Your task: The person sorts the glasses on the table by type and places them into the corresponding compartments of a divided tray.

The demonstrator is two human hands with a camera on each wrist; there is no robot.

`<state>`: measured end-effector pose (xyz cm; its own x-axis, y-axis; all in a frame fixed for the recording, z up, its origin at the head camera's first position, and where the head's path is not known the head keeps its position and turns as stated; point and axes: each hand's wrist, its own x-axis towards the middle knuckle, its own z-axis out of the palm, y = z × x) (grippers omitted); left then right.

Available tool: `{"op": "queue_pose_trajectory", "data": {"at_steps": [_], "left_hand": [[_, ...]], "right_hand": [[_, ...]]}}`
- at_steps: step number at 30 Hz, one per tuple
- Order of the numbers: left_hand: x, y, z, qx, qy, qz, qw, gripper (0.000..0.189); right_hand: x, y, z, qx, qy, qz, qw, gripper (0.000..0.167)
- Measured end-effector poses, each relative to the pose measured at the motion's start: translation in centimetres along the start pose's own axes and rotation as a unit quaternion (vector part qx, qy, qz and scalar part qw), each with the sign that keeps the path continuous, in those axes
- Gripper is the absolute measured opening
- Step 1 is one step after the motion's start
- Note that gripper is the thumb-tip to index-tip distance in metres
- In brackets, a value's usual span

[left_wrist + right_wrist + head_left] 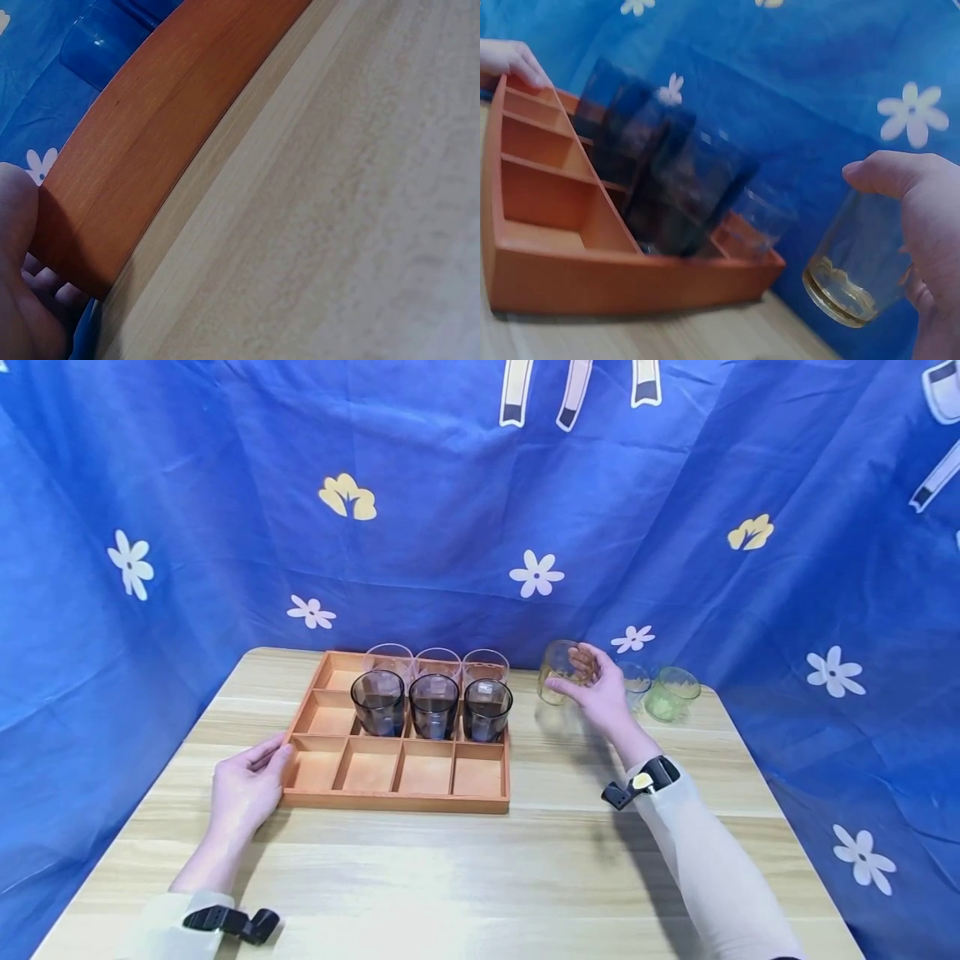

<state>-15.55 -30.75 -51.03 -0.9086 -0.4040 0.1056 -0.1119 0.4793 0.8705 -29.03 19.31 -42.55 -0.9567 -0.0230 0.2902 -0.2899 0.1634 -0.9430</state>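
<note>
A clear yellow-tinted drinking glass [558, 672] is lifted off the pale wooden table [525, 877], just right of the orange wooden compartment tray [397, 797], tilted and held by the right hand [596, 693]. Its thumb and fingers curl round the glass wall; in the right wrist view the thumb [889, 171] lies across the glass's side. Just to the right, at the far right of the table, stand a clear bluish glass [636, 681] and a green-tinted glass [671, 693]. The left hand [243, 789] rests against the tray's near left corner, fingers mostly straight and touching the outer wall. Three dark smoky glasses [433, 706] fill the tray's middle row, with three clear glasses [438, 662] behind them in the far row.
</note>
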Motion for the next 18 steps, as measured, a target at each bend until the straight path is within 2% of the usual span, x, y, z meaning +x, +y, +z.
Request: {"op": "queue_pose_trajectory", "data": {"at_steps": [4,10,18], "left_hand": [[0.1,0.0,0.1,-0.015,0.003,0.005,0.9999,0.042],[0.0,0.2,0.1,-0.022,0.002,-0.009,0.9997,0.042],[0.1,0.1,0.1,-0.024,0.003,-0.006,0.9997,0.041]], "right_hand": [[-0.6,-1.6,0.1,0.008,-0.005,-0.001,1.0,0.084],[-1.6,-3.8,0.1,0.034,-0.018,-0.009,0.9992,0.082],[-3.0,-6.2,0.6,0.05,-0.062,-0.013,0.9967,0.087]]}}
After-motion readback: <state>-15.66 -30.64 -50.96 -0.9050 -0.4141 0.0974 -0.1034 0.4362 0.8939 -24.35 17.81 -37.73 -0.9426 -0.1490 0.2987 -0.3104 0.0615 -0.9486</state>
